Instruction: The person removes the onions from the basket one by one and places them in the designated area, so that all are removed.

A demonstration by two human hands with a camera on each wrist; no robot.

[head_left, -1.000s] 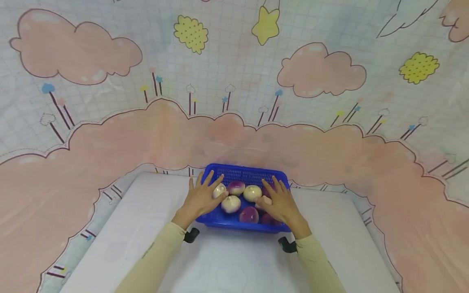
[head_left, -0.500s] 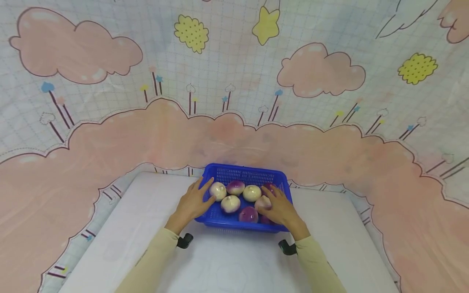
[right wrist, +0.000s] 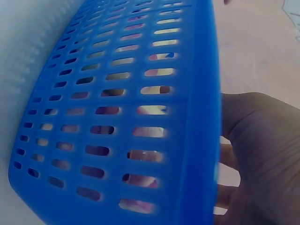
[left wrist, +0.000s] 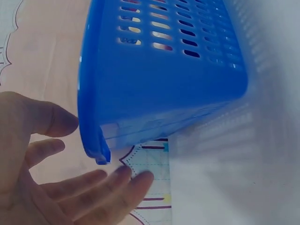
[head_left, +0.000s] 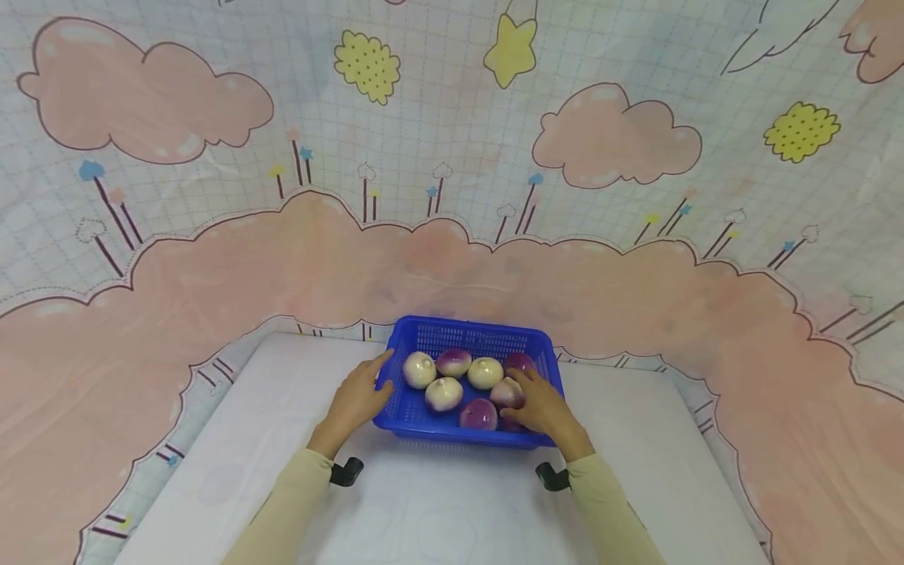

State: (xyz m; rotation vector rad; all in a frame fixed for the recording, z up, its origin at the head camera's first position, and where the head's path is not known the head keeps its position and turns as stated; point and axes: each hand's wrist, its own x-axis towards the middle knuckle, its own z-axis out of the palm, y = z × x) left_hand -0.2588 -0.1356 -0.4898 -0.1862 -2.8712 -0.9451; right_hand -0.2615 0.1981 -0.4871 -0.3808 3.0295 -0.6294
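Bracketing a blue, rectangular, perforated plastic basket (head_left: pixel 466 437) on a flat white bench (head_left: pixel 452 502), with the left grip (head_left: pixel 356 395) at the left end and the right grip (head_left: pixel 547 406) above the right end. For the left: fingers extended, wide apart from the thumb, holding nothing; thumb just beside the rim in the left wrist view, contact impossible to confirm. For the right: fingers bent, with index finger and thumb on opposite sides of a round, glossy, pinkish-white bulb (head_left: pixel 507 393); pinching or merely surrounding, cannot tell, owing to fingertips hidden behind the basket wall in the right wrist view. Location of this bulb: inside the basket, right half, toward the near side. Also inside: at far left, a round cream bulb (head_left: pixel 420 370); nearer and to its right, a second cream bulb (head_left: pixel 444 395); farther back, a purple-topped bulb (head_left: pixel 454 361), followed by a third cream bulb (head_left: pixel 486 373); at right rear, a dark reddish-purple bulb (head_left: pixel 519 362); near the front wall, a glossy purple bulb (head_left: pixel 479 414). Behind the bench: a fabric backdrop (head_left: pixel 452 275) with printed pink clouds.
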